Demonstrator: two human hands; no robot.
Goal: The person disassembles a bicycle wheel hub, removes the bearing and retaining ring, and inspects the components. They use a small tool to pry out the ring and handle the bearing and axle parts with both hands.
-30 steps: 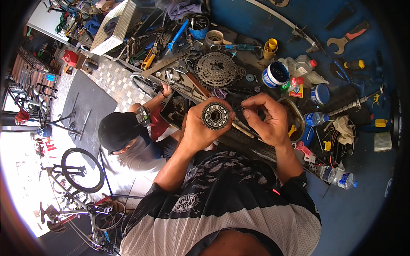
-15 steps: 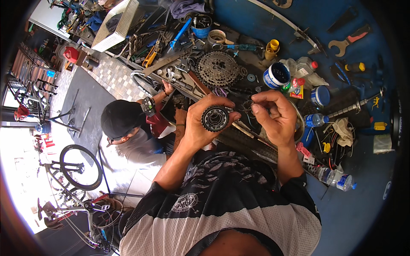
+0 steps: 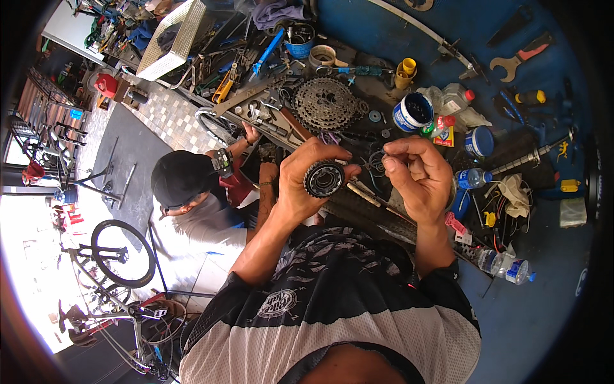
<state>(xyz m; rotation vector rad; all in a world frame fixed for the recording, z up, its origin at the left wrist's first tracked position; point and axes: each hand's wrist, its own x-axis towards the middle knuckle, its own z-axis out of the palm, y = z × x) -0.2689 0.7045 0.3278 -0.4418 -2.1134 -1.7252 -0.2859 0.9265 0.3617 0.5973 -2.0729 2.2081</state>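
Observation:
My left hand is closed around a black, round, splined bicycle freehub body, its hollow end facing up at me. To its right, my right hand has thumb and forefinger pinched together at the edge of what looks like a thin wire ring. The ring is small and hard to make out against the dark bench. A gap separates it from the freehub body. Beyond both hands lies a large bicycle cassette on the cluttered workbench, with a wooden-handled hammer beside it.
An open blue-and-white tub and several bottles stand to the right, along with a blue lid. Tools crowd the bench around a perforated white basket. Another person in a black cap crouches close by on my left, near several bicycles.
My right hand has moved slightly to the right, away from the freehub body. My left hand keeps its hold, tilting the freehub body a little.

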